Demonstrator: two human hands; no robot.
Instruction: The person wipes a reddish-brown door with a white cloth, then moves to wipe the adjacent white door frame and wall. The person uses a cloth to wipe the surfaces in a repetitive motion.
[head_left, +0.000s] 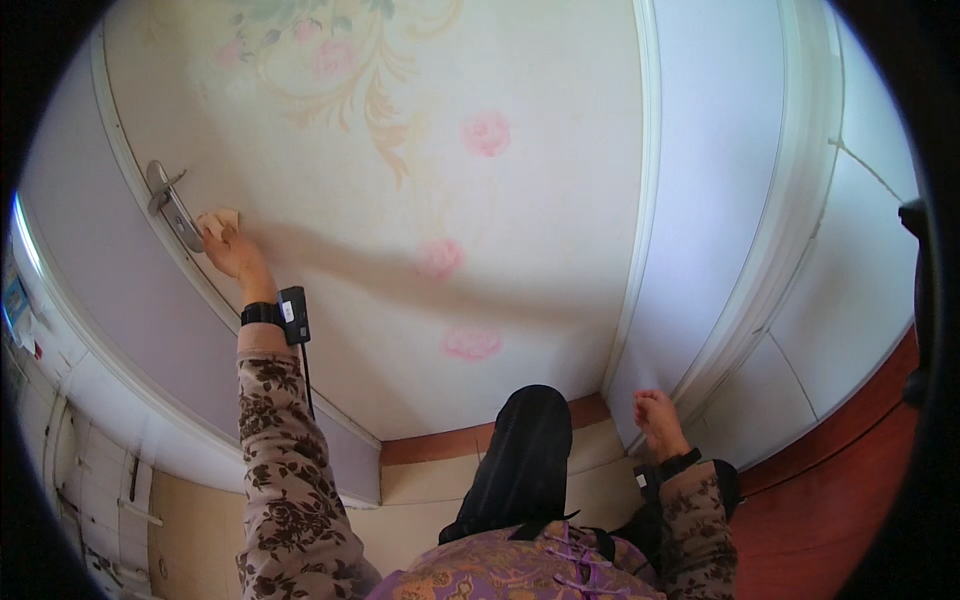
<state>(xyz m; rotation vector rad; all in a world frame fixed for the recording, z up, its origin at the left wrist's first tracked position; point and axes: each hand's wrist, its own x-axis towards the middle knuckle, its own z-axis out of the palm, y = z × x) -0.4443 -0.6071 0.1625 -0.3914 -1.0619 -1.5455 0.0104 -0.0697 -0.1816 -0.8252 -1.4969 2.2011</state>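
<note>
A light door (540, 195) painted with pink roses and tan scrollwork fills the middle of the view. On its left side is a metal handle plate (174, 206) with a lever and a keyhole. My left hand (234, 251) grips a small peach-coloured cloth (219, 219) against the door, at the lower end of the plate. My right hand (660, 421) hangs low by the right door frame (694, 187), fingers curled, with nothing visible in it. A black strapped device (292, 315) sits on my left wrist.
White wall tiles (840, 300) run along the right. A reddish-brown wooden surface (832, 495) stands at the lower right. My dark-trousered knee (529, 457) is near the door, above beige floor tiles (420, 484). A cluttered pale area (97, 480) lies at lower left.
</note>
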